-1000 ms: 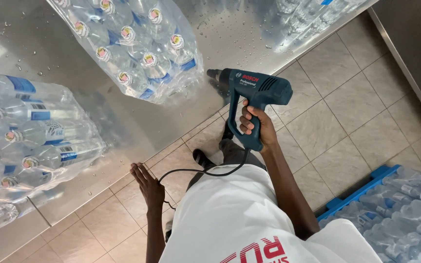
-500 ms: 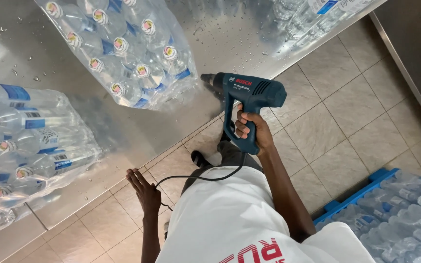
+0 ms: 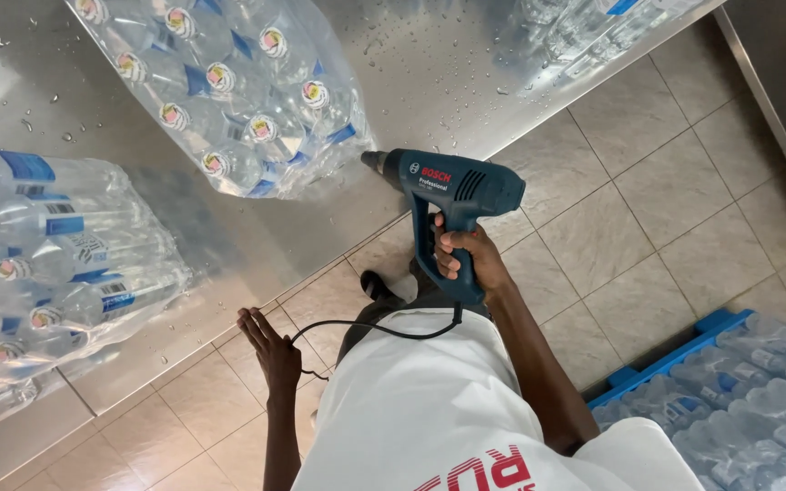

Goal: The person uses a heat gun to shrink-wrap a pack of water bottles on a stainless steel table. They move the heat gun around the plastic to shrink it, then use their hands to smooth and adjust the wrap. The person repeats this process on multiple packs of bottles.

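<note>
the heat gun (image 3: 452, 195) is sitting in the centre of the frame, a dark blue pistol-shaped tool with a grey metal nozzle pointing left and vent slots on its rear body. its nozzle tip is hovering just beside the lower corner of the bottle pack (image 3: 229, 86) lying at the upper middle of the frame on the steel table (image 3: 429, 82). the right hand (image 3: 466, 259) is wrapping tight around the grip, arm bent and reaching up from the lower right. a black cord (image 3: 366, 327) is running from the base of the grip leftward across the white shirt (image 3: 438, 418). the left hand (image 3: 270, 350) is hanging low at lower centre-left, fingers loosely spread and holding nothing, right by the cord's loop. counting now: one heat gun, two hands, and two film-wrapped packs on the table, the second pack (image 3: 47, 264) sitting at the left edge. more wrapped bottles are lying on a blue pallet (image 3: 675, 350) at lower right.
</note>
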